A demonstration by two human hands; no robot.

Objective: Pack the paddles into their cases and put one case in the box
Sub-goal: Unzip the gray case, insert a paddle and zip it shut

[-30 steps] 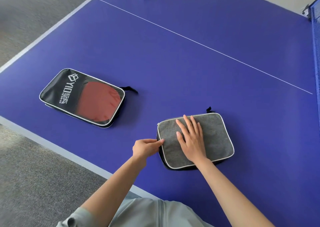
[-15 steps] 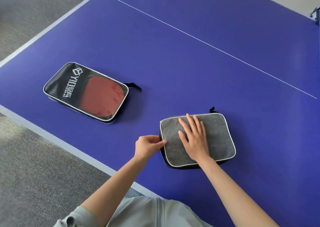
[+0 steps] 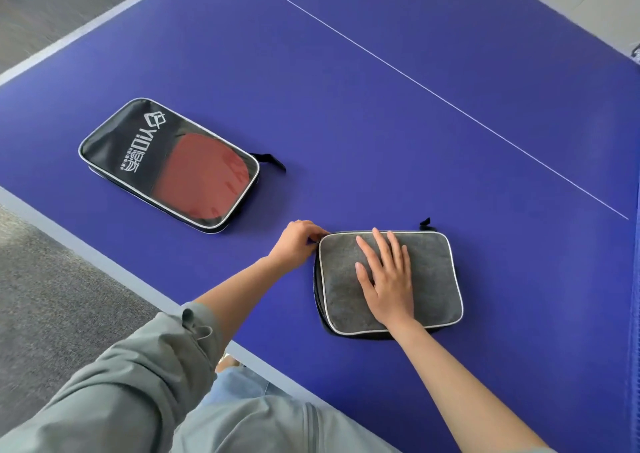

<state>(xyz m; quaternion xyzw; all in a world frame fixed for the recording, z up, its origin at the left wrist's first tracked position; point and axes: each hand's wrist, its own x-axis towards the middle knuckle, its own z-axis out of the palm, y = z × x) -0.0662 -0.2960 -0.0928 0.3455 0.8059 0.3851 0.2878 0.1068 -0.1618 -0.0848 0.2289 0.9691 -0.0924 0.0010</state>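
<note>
A grey felt paddle case (image 3: 434,279) with white piping lies flat near the table's front edge. My right hand (image 3: 386,276) presses flat on top of it, fingers spread. My left hand (image 3: 298,241) pinches something small at the case's far left corner, seemingly the zipper pull, which is hidden by the fingers. A black case (image 3: 138,141) with a clear window lies further left, and a red paddle (image 3: 207,175) shows through the window. No box is in view.
The blue table-tennis table (image 3: 381,123) has a white line running diagonally across it. Its grey front edge (image 3: 104,241) borders grey carpet on the left. A blue net edge (image 3: 635,314) runs along the right border.
My left hand has travelled from the middle of the grey case's left edge up to its far left corner. My right hand has stayed flat on the case.
</note>
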